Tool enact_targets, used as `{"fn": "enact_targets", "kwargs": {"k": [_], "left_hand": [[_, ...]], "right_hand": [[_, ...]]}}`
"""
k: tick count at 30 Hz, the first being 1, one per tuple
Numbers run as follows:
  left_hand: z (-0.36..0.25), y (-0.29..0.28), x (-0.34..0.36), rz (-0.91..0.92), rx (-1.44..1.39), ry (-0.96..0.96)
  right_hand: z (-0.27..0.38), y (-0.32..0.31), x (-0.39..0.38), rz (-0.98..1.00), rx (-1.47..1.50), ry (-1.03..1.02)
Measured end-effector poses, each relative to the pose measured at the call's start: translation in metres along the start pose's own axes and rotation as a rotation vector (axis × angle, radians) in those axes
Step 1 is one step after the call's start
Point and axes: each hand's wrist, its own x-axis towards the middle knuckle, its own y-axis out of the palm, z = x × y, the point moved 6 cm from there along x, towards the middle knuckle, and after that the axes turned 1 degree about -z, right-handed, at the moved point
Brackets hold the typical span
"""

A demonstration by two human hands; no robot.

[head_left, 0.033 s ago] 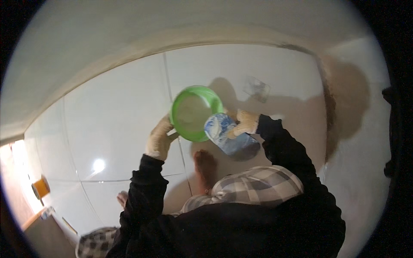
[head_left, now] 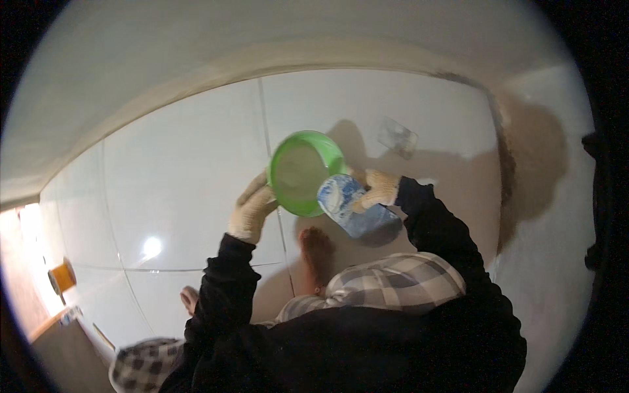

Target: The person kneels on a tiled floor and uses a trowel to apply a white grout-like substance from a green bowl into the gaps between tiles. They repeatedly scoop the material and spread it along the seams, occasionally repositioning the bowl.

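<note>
A round green bowl (head_left: 273,171) with a pale, whitish content inside is over the tiled floor; whether it rests on the tiles I cannot tell. My left hand (head_left: 254,208), in a cream knitted glove, holds the bowl by its left side, the fingers partly hidden by the wall. At the bowl's lower right my right hand (head_left: 379,188), gloved the same way, grips a blue container (head_left: 369,221) smeared with white. Its whitish end (head_left: 334,192) overlaps the bowl's rim in the picture. What the container holds cannot be made out.
A small clear, flat piece (head_left: 398,137) lies on the white tiles (head_left: 190,164) beyond my right hand. Walls (head_left: 314,36) close in ahead and at right. My bare foot (head_left: 316,252) is just below the bowl. An orange-yellow object (head_left: 62,278) stands by the bright opening at left.
The whole view has shifted slightly, so most things appear a little farther right. Both hands keep their hold on the bowl and the blue container.
</note>
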Motion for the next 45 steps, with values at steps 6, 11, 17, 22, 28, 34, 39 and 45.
{"fn": "enact_targets", "kwargs": {"k": [6,11,17,22,28,34,39,45], "left_hand": [[0.011,-0.011,-0.025,0.086,-0.159,0.113],[0.035,-0.015,-0.027,0.054,0.086,0.172],[0.065,-0.031,-0.01,0.016,0.273,0.2],[0.059,-0.041,-0.009,-0.072,0.218,0.225],[0.054,-0.042,-0.01,0.057,0.448,0.113],[0.07,-0.056,0.001,0.098,0.35,0.167],[0.086,-0.062,-0.004,0.127,0.214,0.229],[0.09,-0.071,-0.008,0.163,0.124,0.21]], "right_hand": [[0.036,0.012,-0.004,0.164,0.503,-0.129],[0.019,0.027,-0.008,0.099,0.508,-0.017],[-0.009,0.037,0.004,0.087,0.478,0.033],[-0.001,0.036,0.001,0.067,0.55,-0.079],[-0.001,0.028,-0.002,-0.06,0.309,-0.086],[-0.011,0.03,-0.005,0.035,0.359,0.117],[-0.005,0.034,-0.012,-0.091,0.465,0.013],[-0.018,0.033,-0.022,-0.32,0.416,0.051]]}}
